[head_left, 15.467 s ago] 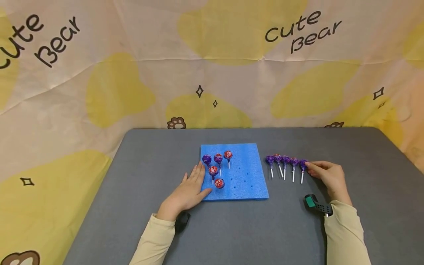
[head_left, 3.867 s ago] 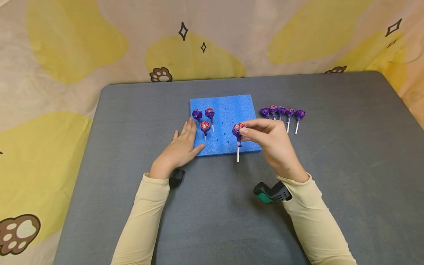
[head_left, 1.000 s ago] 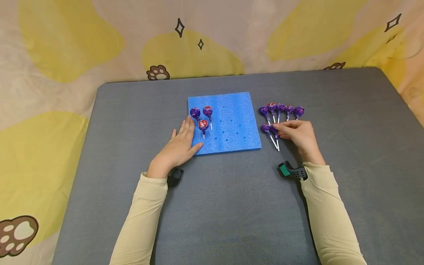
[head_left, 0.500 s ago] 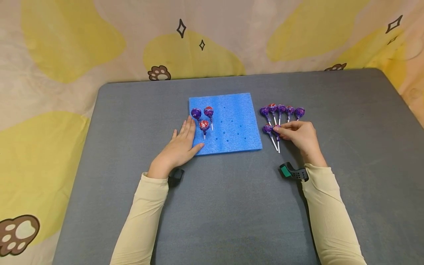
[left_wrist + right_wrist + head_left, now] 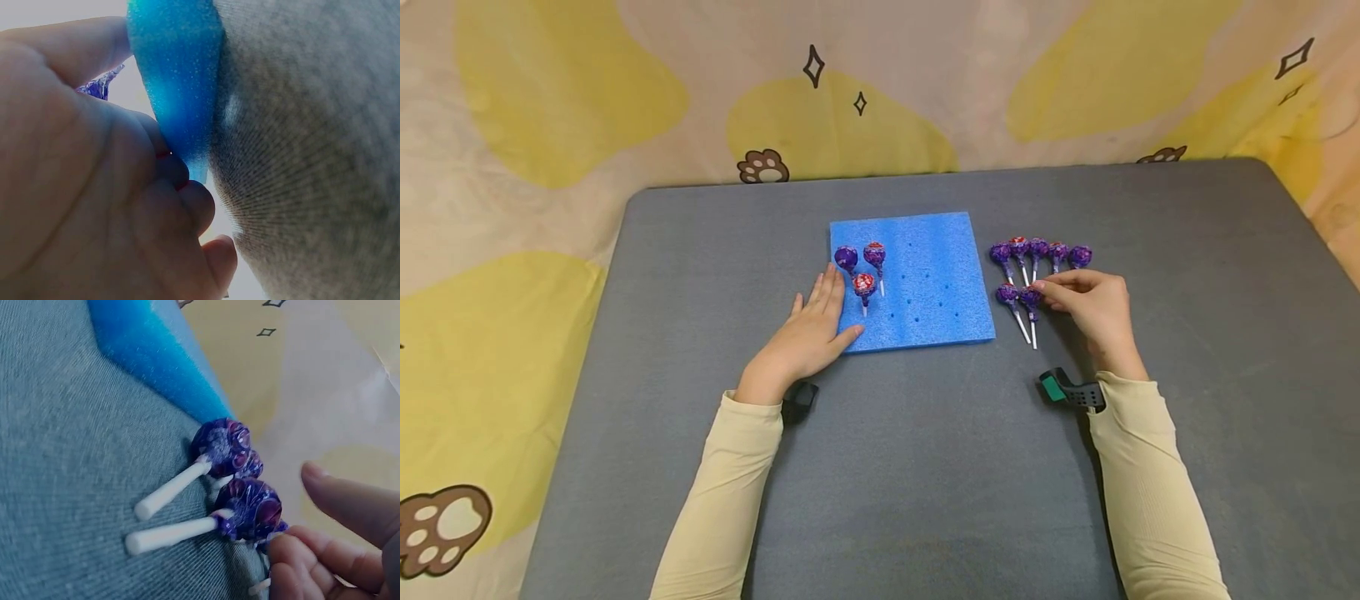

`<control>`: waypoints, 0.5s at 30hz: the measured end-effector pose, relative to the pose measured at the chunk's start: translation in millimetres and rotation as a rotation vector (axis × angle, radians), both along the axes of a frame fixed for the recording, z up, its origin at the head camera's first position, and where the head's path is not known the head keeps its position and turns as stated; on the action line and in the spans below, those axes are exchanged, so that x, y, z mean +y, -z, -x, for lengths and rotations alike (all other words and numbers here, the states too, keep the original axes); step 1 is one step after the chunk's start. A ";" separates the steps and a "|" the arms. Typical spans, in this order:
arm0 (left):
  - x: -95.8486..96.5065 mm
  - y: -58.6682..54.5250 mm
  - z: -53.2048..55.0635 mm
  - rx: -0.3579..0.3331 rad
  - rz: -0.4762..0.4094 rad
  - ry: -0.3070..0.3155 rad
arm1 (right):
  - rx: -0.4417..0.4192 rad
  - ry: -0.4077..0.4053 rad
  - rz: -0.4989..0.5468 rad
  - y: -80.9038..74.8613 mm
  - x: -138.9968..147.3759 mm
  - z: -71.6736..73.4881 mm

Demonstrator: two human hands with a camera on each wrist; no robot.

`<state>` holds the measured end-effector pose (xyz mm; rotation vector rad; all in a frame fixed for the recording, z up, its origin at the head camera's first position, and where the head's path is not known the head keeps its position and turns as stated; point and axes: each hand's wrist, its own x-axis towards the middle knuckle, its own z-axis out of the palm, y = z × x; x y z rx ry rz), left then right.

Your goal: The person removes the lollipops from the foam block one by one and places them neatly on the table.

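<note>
A blue foam board [image 5: 917, 283] with small holes lies on the table. Three purple-and-red wrapped lollipops [image 5: 864, 285] stand in its left part. My left hand [image 5: 801, 337] rests along the board's left edge, fingers straight and thumb at the front corner. Right of the board, two lollipops [image 5: 1006, 295] lie side by side, sticks toward me. My right hand [image 5: 1093, 312] is at the head of the right-hand one [image 5: 250, 509]. In the right wrist view the thumb [image 5: 350, 500] stands apart from it, and the loosely bent fingers are close beside the head.
Behind those two, a row of several lollipops [image 5: 1038, 248] lies on the grey table [image 5: 910, 467], some sticks hidden by the right hand. A patterned cloth [image 5: 880, 83] hangs behind the table's far edge. A dark band [image 5: 1071, 390] is on the right wrist.
Since the oldest frame, two lollipops have gone from the board to a second row on the right. My right hand has loosened from the latter one and shifted slightly right. Left hand stays.
</note>
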<state>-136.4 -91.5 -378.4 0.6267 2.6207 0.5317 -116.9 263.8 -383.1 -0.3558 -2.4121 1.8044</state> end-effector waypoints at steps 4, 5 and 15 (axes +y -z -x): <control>-0.4 -0.3 -0.4 0.000 -0.002 0.000 | 0.062 0.030 0.160 -2.1 -2.3 0.3; -0.6 -0.3 -0.5 0.001 -0.003 0.000 | 0.078 0.031 0.191 -3.0 -3.9 0.2; -0.3 -1.8 -1.6 -0.002 -0.007 -0.001 | 0.139 -0.080 0.119 -15.4 -43.3 2.2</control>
